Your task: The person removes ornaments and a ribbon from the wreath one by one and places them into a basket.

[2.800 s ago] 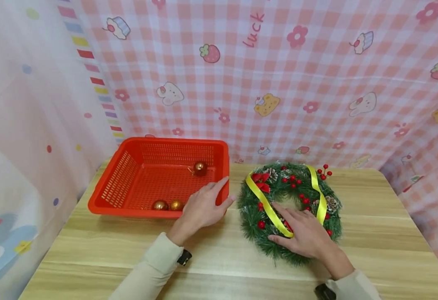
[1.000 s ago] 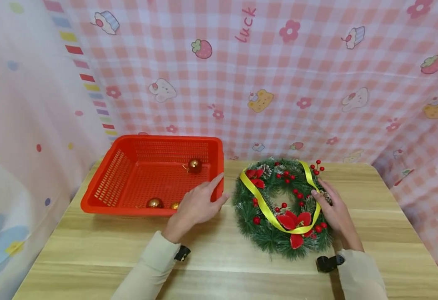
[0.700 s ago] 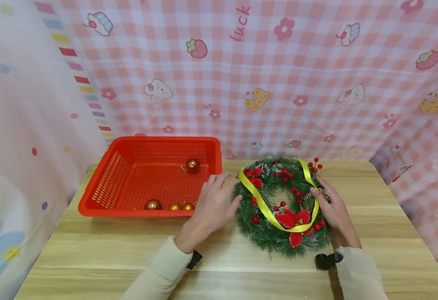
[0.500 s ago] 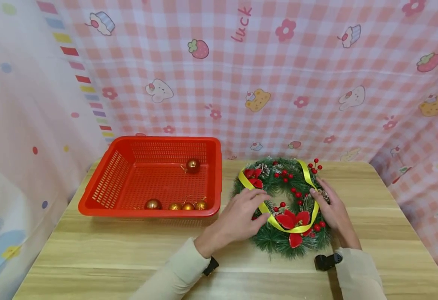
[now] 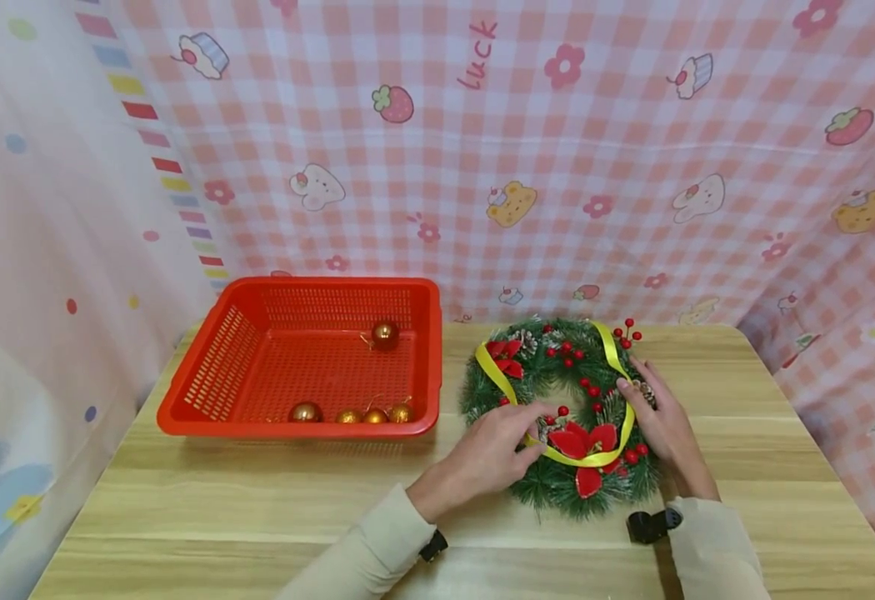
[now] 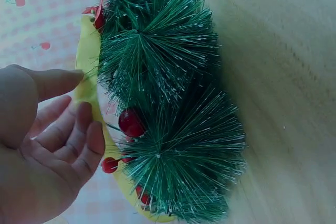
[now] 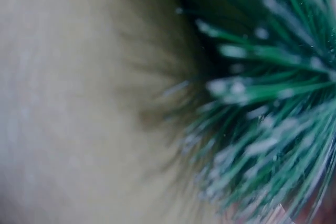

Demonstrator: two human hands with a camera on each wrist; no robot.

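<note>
A green Christmas wreath [image 5: 580, 492] lies flat on the table, trimmed with red flowers [image 5: 589, 446], red berries and pinecones. A yellow ribbon [image 5: 496, 372] loops over it, also visible in the left wrist view as a yellow strip [image 6: 87, 51]. My left hand [image 5: 482, 454] is at the wreath's near-left side, its thumb and fingers pinching the ribbon. At the right rim, my right hand [image 5: 666, 425] grips the wreath, thumb on top beside the ribbon and fingers along the outer side. The right wrist view holds mostly blurred green needles [image 7: 273, 135]; its fingers are largely hidden there.
A red plastic basket [image 5: 175, 421] stands to the left on the wooden table [image 5: 257, 517]. Several golden and copper-coloured balls [image 5: 306, 412] lie inside it. Behind the table hangs a pink checked curtain [image 5: 407, 167].
My left hand has left the basket's right edge and moved right to the ribbon. Earlier my right hand shifted from the wreath's near side to its right rim, where it has since stayed.
</note>
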